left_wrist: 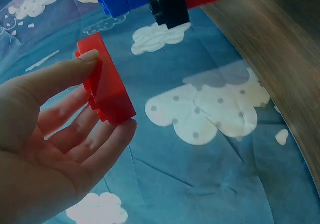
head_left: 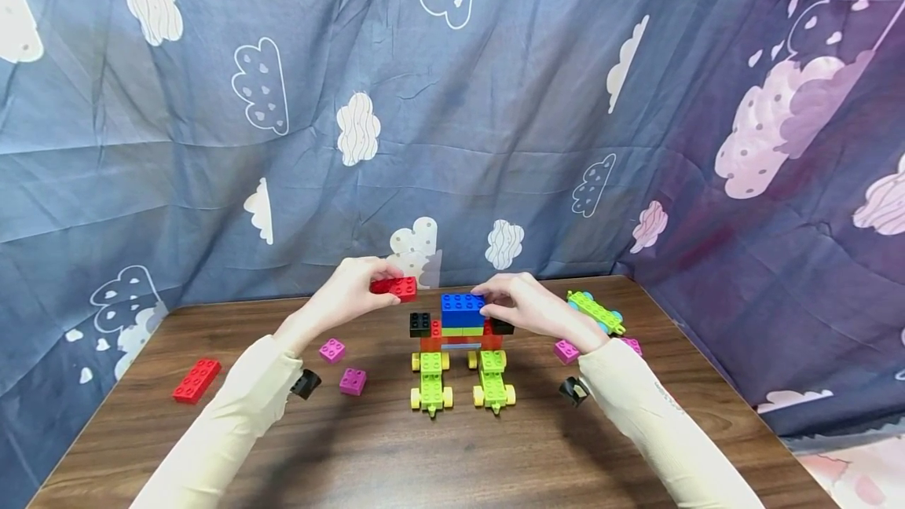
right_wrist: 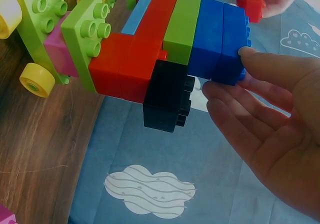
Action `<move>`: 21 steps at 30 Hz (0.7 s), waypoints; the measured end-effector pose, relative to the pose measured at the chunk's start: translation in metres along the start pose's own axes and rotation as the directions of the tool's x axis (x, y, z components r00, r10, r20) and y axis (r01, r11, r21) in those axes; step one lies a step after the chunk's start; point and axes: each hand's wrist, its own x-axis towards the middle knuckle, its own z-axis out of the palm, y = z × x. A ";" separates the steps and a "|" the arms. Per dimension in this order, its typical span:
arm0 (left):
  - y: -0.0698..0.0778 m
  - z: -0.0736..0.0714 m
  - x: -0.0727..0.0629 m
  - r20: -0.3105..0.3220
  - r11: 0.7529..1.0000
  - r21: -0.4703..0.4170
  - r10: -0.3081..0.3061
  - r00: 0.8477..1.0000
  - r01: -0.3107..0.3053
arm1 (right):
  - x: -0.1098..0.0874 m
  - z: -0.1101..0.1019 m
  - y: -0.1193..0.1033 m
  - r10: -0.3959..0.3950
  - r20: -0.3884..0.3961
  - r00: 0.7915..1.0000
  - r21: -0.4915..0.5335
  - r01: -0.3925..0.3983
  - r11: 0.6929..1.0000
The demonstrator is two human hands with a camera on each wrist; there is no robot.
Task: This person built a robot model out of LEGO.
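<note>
My left hand (head_left: 346, 297) holds a red brick (left_wrist: 111, 91) between thumb and fingers, raised to the left of a block structure and apart from it. Two stacked blue bricks (head_left: 463, 311) top that structure. At their right end is my right hand (head_left: 526, 306), its thumb and fingers pinching the upper blue brick (right_wrist: 232, 46). Beneath the blue lies a lime green layer (right_wrist: 182, 26), then red bricks (right_wrist: 137, 59), with a black brick (right_wrist: 164, 96) at each side. Two lime green wheeled bases (head_left: 431, 387) with yellow wheels stand under it.
On the wooden table (head_left: 396, 462) lie a red brick (head_left: 197, 381) at far left, magenta bricks (head_left: 353, 382) on both sides, and dark curved pieces (head_left: 305, 384). Another green wheeled base (head_left: 595, 311) sits at back right. A patterned cloth (head_left: 318, 203) hangs behind the table.
</note>
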 end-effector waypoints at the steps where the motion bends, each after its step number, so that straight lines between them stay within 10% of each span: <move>1: 0.002 0.001 0.002 0.005 1.000 -0.005 0.004 1.000 -0.004 | 0.000 0.000 0.000 0.006 0.002 1.000 0.004 -0.006 1.000; 21: 0.028 0.018 0.022 0.075 0.997 -0.021 0.076 0.994 -0.075 | 0.001 -0.002 -0.004 0.008 0.015 1.000 -0.017 -0.007 1.000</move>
